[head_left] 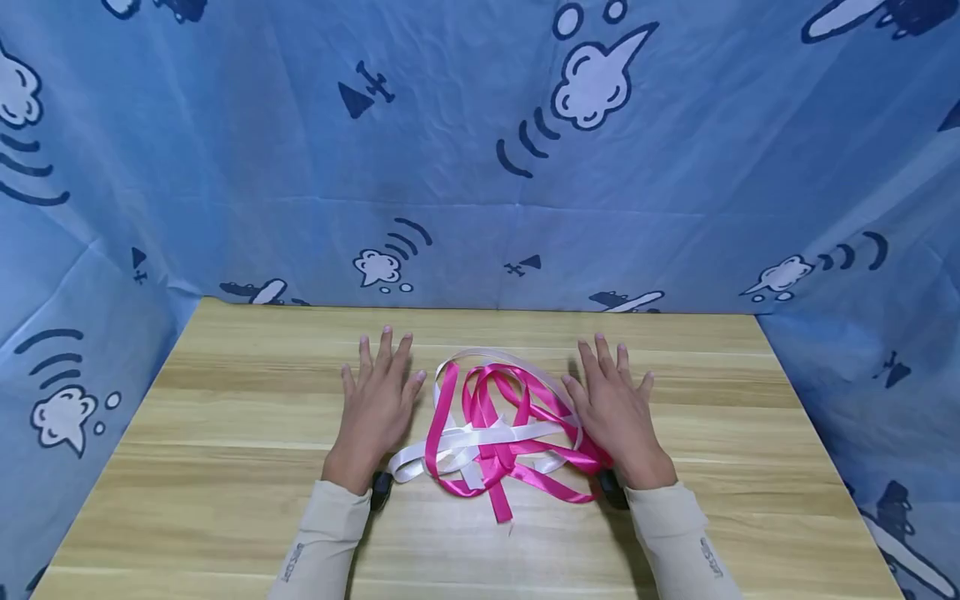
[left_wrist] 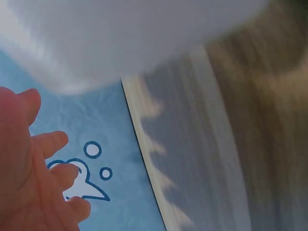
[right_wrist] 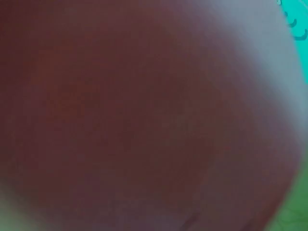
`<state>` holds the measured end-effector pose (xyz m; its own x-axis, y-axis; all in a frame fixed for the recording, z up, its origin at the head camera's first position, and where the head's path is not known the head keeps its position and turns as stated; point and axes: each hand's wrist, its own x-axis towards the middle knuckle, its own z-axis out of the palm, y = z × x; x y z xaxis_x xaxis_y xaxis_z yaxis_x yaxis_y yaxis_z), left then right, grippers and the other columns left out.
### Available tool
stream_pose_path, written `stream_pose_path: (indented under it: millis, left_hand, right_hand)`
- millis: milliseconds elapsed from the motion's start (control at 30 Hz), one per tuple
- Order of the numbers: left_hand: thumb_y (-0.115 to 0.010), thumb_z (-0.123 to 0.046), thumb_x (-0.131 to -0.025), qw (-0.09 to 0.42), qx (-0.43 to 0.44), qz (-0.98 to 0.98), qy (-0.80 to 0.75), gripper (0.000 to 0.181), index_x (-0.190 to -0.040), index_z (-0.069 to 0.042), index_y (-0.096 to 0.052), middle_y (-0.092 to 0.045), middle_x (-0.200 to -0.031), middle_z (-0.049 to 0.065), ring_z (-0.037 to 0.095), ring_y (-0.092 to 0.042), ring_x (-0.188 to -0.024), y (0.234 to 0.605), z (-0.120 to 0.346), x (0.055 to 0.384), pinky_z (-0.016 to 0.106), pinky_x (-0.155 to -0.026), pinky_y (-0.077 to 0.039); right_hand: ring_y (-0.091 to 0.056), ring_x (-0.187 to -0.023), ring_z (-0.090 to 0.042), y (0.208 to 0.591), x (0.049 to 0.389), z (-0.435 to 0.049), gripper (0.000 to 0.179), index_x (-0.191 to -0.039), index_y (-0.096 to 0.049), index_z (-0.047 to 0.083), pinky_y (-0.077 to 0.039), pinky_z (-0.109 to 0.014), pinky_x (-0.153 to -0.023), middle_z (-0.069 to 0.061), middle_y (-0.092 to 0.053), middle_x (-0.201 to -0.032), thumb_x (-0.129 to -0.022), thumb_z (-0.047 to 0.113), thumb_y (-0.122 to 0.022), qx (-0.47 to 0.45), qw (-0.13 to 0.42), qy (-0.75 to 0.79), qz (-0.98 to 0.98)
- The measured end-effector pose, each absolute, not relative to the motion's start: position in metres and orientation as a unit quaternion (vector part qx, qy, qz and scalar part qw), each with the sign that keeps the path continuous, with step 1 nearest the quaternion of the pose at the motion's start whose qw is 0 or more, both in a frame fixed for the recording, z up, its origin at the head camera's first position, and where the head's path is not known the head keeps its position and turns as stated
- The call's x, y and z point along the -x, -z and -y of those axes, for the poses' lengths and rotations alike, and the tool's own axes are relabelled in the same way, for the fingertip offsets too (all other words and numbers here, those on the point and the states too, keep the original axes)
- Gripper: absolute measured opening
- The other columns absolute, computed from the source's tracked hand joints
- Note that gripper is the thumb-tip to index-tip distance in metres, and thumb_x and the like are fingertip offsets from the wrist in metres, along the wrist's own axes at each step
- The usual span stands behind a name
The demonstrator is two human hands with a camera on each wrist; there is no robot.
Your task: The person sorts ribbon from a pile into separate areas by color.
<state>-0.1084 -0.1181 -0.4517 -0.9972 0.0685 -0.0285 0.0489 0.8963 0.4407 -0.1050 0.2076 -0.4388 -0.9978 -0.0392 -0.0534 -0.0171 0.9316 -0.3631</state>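
Observation:
A tangled heap of glossy pink ribbon and white ribbon lies on the table between the two hands, loops crossing one another. To its left, the left hand is held palm down with fingers spread and pointing away. On the other side the right hand is likewise spread, close over the heap's right edge; whether it touches the ribbon I cannot tell. Neither hand grips anything. In the left wrist view the fingers show, under a large pale blur. A dark reddish blur fills most of the right wrist view.
The wooden table has pale grain. Blue cloth printed with clouds and planes hangs behind it and along both sides. A small black device sits at the left wrist, another at the right.

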Motion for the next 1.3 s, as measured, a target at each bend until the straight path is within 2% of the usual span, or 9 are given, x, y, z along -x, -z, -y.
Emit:
stream_pose_path:
  millis: [167,333,467,567,700,800,900,1133,1300]
  left_hand:
    - [-0.041,-0.047,-0.111,0.016,-0.036,-0.972,-0.233,0.064,-0.168,-0.024,-0.024,-0.009,-0.177,0.009,0.043,0.002,-0.163,0.450,0.117,0.109,0.077,-0.123,-0.005]
    - [-0.046,-0.048,-0.110,0.023,-0.062,-0.958,-0.279,0.066,-0.167,-0.023,-0.026,-0.014,-0.176,0.011,0.043,-0.004,-0.163,0.449,0.117,0.118,0.075,-0.123,-0.011]
    - [-0.057,-0.043,-0.107,0.047,-0.094,-0.924,-0.367,0.068,-0.166,-0.020,-0.031,-0.021,-0.175,0.011,0.037,-0.015,-0.163,0.451,0.116,0.131,0.064,-0.127,-0.019]
    - [-0.064,-0.036,-0.104,0.067,-0.105,-0.898,-0.423,0.067,-0.163,-0.020,-0.037,-0.029,-0.173,0.008,0.029,-0.023,-0.162,0.452,0.116,0.139,0.053,-0.129,-0.025]
    - [-0.070,-0.025,-0.101,0.091,-0.105,-0.874,-0.466,0.063,-0.159,-0.018,-0.045,-0.041,-0.167,0.009,0.031,-0.039,-0.155,0.452,0.117,0.146,0.050,-0.127,-0.032]
    - [-0.072,-0.017,-0.100,0.115,-0.094,-0.855,-0.497,0.061,-0.156,-0.017,-0.049,-0.047,-0.162,0.012,0.035,-0.050,-0.147,0.454,0.118,0.148,0.050,-0.120,-0.042]
    - [-0.070,-0.009,-0.099,0.139,-0.082,-0.833,-0.529,0.059,-0.155,-0.015,-0.051,-0.049,-0.160,0.014,0.035,-0.054,-0.143,0.456,0.116,0.149,0.047,-0.113,-0.049]
    - [-0.067,-0.001,-0.098,0.179,-0.070,-0.810,-0.554,0.061,-0.155,-0.012,-0.049,-0.053,-0.157,0.015,0.033,-0.057,-0.141,0.459,0.106,0.151,0.041,-0.108,-0.054]
    - [-0.067,-0.001,-0.098,0.178,-0.056,-0.817,-0.545,0.058,-0.153,-0.012,-0.052,-0.061,-0.148,0.013,0.029,-0.065,-0.126,0.460,0.099,0.151,0.037,-0.101,-0.058]
  right_hand:
    - [-0.010,-0.158,-0.054,0.436,0.107,-0.203,0.069,-0.164,-0.031,0.008,-0.005,-0.086,-0.115,-0.022,-0.017,-0.173,-0.108,0.039,-0.054,0.026,0.026,0.190,-0.981]
    - [-0.019,-0.156,-0.054,0.431,0.115,-0.198,0.069,-0.162,-0.034,0.005,-0.018,-0.080,-0.118,-0.025,-0.024,-0.171,-0.105,0.034,-0.061,0.060,0.036,0.232,-0.970]
    - [-0.033,-0.153,-0.050,0.428,0.122,-0.196,0.068,-0.159,-0.040,0.002,-0.032,-0.069,-0.118,-0.026,-0.036,-0.166,-0.102,0.027,-0.068,0.088,0.052,0.272,-0.957]
    - [-0.042,-0.148,-0.047,0.428,0.125,-0.195,0.064,-0.155,-0.046,0.000,-0.038,-0.064,-0.118,-0.026,-0.045,-0.159,-0.100,0.022,-0.071,0.095,0.063,0.293,-0.949]
    - [-0.052,-0.140,-0.047,0.429,0.128,-0.193,0.057,-0.149,-0.052,0.000,-0.045,-0.062,-0.113,-0.026,-0.055,-0.150,-0.098,0.017,-0.073,0.087,0.075,0.312,-0.943]
    - [-0.059,-0.132,-0.046,0.430,0.130,-0.192,0.054,-0.147,-0.054,0.001,-0.052,-0.060,-0.107,-0.025,-0.059,-0.145,-0.098,0.015,-0.074,0.076,0.085,0.321,-0.940]
    - [-0.063,-0.127,-0.044,0.433,0.131,-0.192,0.053,-0.146,-0.055,0.002,-0.056,-0.056,-0.101,-0.024,-0.061,-0.143,-0.097,0.013,-0.074,0.069,0.094,0.330,-0.937]
    - [-0.070,-0.116,-0.040,0.444,0.137,-0.191,0.048,-0.142,-0.058,0.000,-0.059,-0.053,-0.098,-0.025,-0.066,-0.133,-0.097,0.007,-0.073,0.073,0.100,0.335,-0.934]
    - [-0.068,-0.102,-0.033,0.450,0.139,-0.190,0.043,-0.137,-0.061,-0.003,-0.061,-0.049,-0.093,-0.022,-0.070,-0.118,-0.096,0.004,-0.072,0.080,0.094,0.333,-0.935]
